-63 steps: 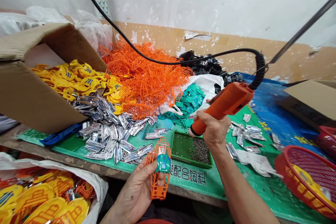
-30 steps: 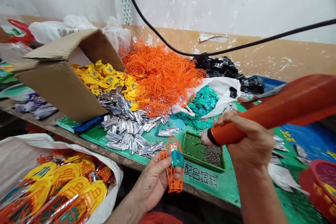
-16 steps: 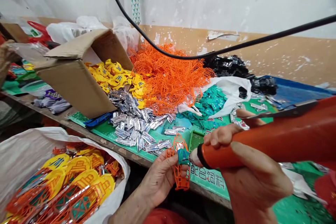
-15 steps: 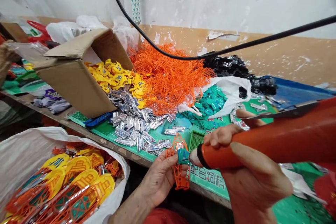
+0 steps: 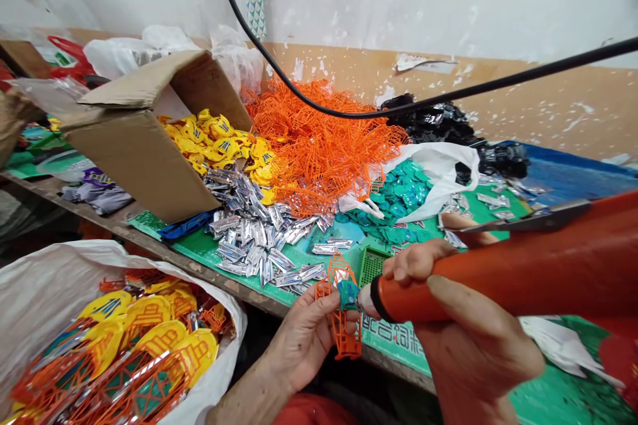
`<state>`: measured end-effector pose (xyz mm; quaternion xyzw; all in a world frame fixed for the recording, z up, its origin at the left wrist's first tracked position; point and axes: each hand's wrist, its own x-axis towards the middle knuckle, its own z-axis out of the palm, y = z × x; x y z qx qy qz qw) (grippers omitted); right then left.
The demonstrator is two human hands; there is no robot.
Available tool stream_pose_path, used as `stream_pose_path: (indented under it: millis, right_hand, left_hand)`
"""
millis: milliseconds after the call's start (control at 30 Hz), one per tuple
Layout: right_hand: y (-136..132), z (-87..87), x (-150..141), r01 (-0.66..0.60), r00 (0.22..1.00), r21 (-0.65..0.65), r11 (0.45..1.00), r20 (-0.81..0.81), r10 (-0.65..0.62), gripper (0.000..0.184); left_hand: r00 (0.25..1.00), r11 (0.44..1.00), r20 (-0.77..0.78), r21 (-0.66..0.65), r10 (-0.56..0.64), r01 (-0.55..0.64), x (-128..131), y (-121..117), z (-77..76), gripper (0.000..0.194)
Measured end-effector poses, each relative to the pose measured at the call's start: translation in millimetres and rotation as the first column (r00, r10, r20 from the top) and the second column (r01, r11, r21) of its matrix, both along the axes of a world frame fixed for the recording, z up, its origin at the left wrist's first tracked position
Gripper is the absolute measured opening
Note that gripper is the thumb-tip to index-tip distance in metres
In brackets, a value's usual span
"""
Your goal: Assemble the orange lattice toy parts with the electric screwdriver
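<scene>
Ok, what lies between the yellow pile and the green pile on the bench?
Mostly the heap of orange frames, between the yellow pile and green pile, plus some white bag beside the green. The head view shows it.

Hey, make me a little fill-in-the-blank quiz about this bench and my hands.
Your left hand holds an ____ frame.
Your right hand grips a power tool; the hanging cable is ____.
The cardboard box holds ____ pieces.
The sack at lower left is ____.
Missing words: orange; black; yellow; white.
</scene>
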<state>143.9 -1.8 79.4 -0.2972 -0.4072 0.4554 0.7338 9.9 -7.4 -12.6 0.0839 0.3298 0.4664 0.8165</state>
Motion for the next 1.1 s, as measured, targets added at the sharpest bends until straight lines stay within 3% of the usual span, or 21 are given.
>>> stream_pose_path:
  millis: [500,733,933,1100]
  right_hand:
    - [-1,-2.6,-2,0.002,1.0,0.006,1.0,0.015,-0.002,0.031]
    - [-5,-7.0,-7,0.074,0.996,-0.014,0.997,0.053,-0.073,0.037]
    - [-8,-13.4,-5,0.034,0.998,0.006,0.999,0.054,-0.035,0.038]
    - [-5,-5.0,1,0.009,1.0,0.039,0.999,0.009,-0.009,0.035]
  left_hand:
    - [0.999,1.0,-0.014,0.002,0.03,-0.03,1,-2,-2.4,0.024]
    - [1.0,0.999,-0.017,0.033,-0.002,0.003,2,-2,-0.6,0.024]
    - [1.0,0.999,-0.01,0.037,-0.014,0.014,0,-3,-0.3,0.024]
    - [0.999,0.999,-0.026,0.028,-0.044,0.044,-4,-5,1.4,0.026]
